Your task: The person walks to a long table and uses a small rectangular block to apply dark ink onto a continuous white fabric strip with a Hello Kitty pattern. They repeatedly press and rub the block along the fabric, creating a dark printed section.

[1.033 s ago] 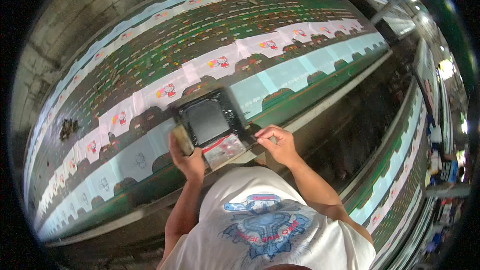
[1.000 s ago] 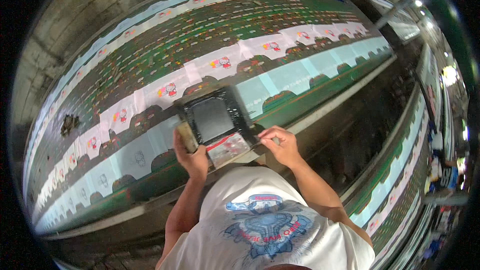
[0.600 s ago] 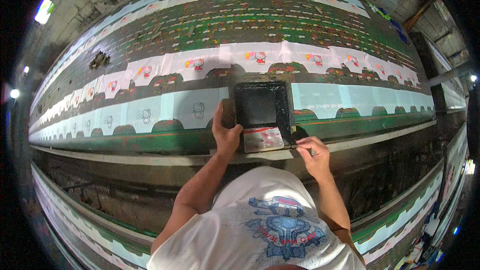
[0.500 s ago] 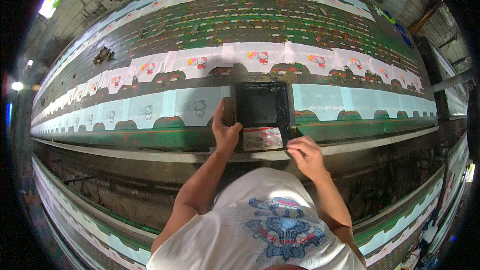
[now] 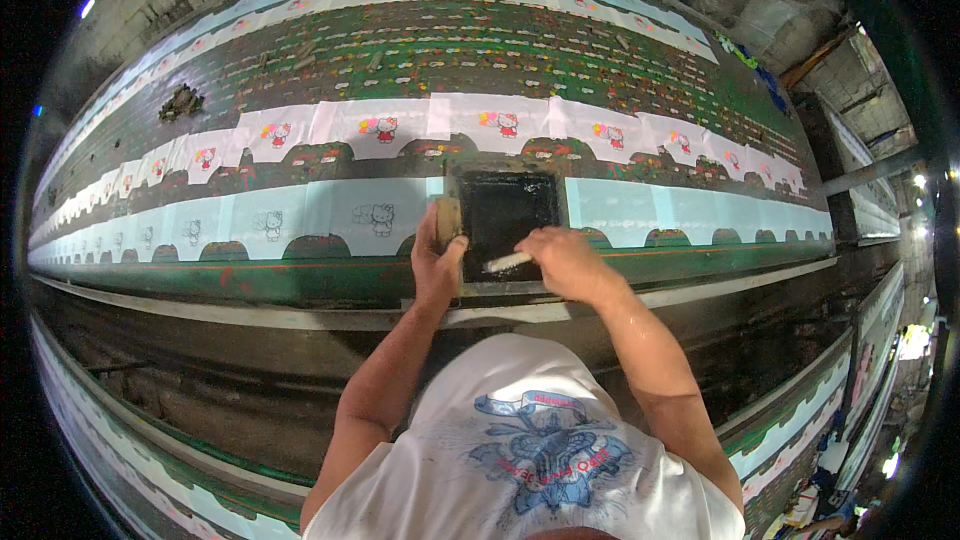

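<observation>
The long green table (image 5: 200,281) before you bears the dark frame (image 5: 510,205) among pale blue sheets (image 5: 612,210). Your left hand (image 5: 438,265) and right hand (image 5: 568,262) curl closed, respectively round the frame's side block (image 5: 448,220) and (slightly blurred) a pale strip (image 5: 508,263) over its lower part.

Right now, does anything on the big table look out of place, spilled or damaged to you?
Yes: a dark, lumpy heap sits toward the left of the table, beyond the row of pinkish cloths. It looks odd among such neat rows; I cannot tell what it is. I see no damage on the black frame.
</observation>
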Action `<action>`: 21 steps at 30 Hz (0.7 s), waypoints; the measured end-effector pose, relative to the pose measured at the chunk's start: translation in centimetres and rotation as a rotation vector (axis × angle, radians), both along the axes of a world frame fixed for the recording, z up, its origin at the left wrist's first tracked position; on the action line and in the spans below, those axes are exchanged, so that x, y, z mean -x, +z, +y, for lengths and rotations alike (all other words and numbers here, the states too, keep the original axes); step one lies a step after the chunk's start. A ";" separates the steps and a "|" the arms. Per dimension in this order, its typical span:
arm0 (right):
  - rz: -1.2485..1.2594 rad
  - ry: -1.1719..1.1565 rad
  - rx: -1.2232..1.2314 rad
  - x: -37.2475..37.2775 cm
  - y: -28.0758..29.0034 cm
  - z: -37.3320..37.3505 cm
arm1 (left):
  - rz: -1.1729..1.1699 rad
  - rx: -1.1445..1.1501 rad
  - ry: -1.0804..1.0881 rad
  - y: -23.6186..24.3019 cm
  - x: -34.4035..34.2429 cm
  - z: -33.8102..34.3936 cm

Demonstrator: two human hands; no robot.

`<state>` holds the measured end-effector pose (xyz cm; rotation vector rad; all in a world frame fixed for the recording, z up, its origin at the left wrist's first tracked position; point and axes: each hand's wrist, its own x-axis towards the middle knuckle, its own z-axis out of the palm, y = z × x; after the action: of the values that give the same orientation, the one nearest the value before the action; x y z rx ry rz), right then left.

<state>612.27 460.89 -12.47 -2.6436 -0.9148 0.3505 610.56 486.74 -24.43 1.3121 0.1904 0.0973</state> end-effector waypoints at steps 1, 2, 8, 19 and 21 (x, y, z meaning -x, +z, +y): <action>0.037 -0.014 -0.068 -1.4 0.3 0.2 | -0.045 -0.044 0.000 -0.7 0.0 0.4; 0.036 -0.023 -0.095 -2.7 0.7 0.5 | -0.090 -0.088 0.001 -1.7 -0.1 0.9; -0.168 -0.155 -0.203 -8.5 -1.3 1.4 | -0.016 -0.023 -0.091 0.4 -0.8 1.3; -0.298 -0.119 -0.109 1.6 -2.3 2.8 | -0.048 -0.102 -0.051 0.4 -0.4 1.2; -0.289 -0.118 -0.118 3.8 -2.5 2.8 | -0.068 -0.095 -0.029 0.2 -0.4 1.1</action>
<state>608.50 463.70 -15.00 -2.6643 -0.8271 -0.1151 610.92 487.80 -24.23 1.4033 0.1100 0.1269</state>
